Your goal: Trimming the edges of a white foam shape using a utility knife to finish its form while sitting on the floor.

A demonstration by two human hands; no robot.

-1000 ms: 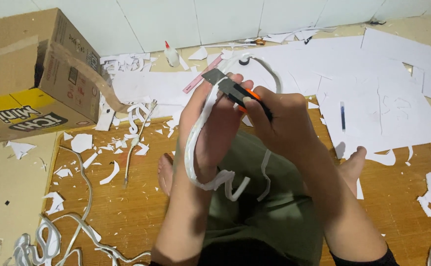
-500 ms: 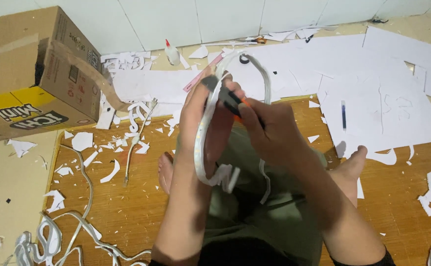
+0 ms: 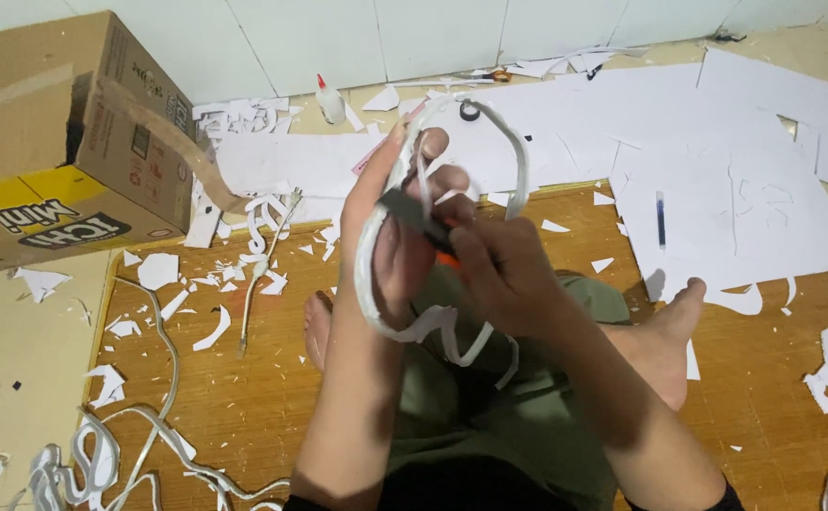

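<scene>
The left hand [image 3: 390, 255] grips a curled white foam-board strip [image 3: 376, 284] running lengthwise along its palm, while the right hand [image 3: 504, 274], just beside, clasps a grey-and-orange utility knife [image 3: 414, 216] laid across it.

My right hand [image 3: 504, 270] covers most of the utility knife [image 3: 414, 216], so I can't see its blade or tell where it meets the white foam strip [image 3: 376, 284]. The strip's lower end vanishes behind my left hand [image 3: 390, 237]. The cardboard box [image 3: 64, 142] is cut off at the left edge. Small dark objects by the far wall are too tiny to identify.
</scene>
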